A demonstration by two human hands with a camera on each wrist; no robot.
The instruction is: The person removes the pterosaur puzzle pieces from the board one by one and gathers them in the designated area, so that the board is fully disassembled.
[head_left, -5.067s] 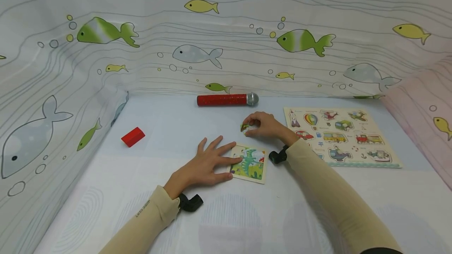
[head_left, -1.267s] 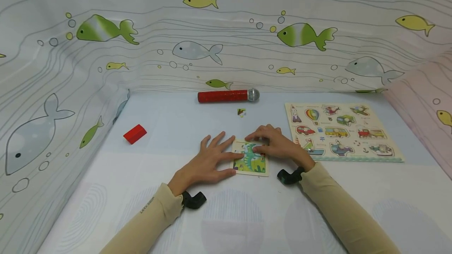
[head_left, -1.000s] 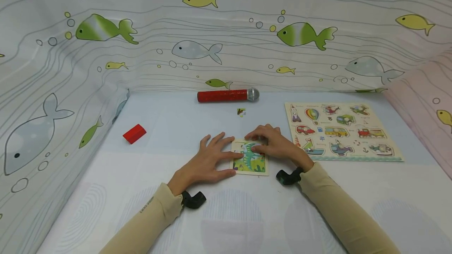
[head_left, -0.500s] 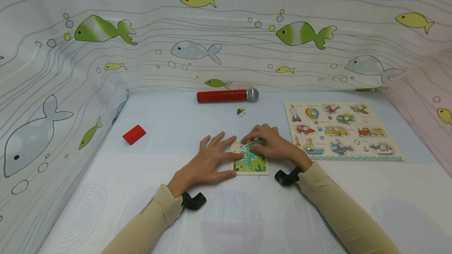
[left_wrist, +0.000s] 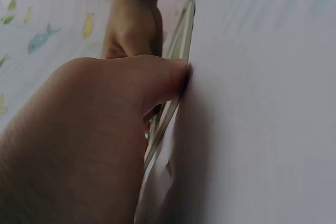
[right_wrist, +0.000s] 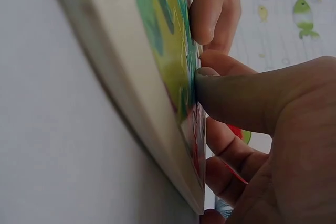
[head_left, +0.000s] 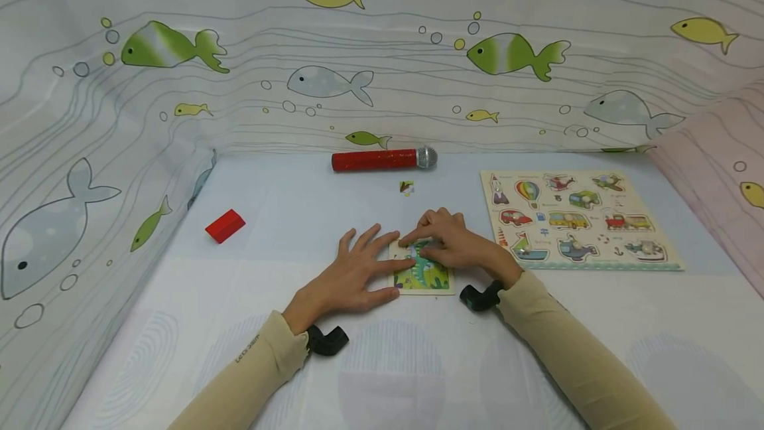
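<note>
At six o'clock from the red-handled, silver-headed microphone, the square, pale-framed dinosaur jigsaw looks nearly filled; one small green-and-white piece, apparently left to fit, lies loose toward twelve. The left hand rests straight-fingered on the jigsaw; the right hand hides the jigsaw's top, so whether it pinches anything cannot be told

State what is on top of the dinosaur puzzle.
On the puzzle: the left hand over its left edge, the right hand over its upper part. The teal dinosaur shows partly; under the hands it's covered.
</note>
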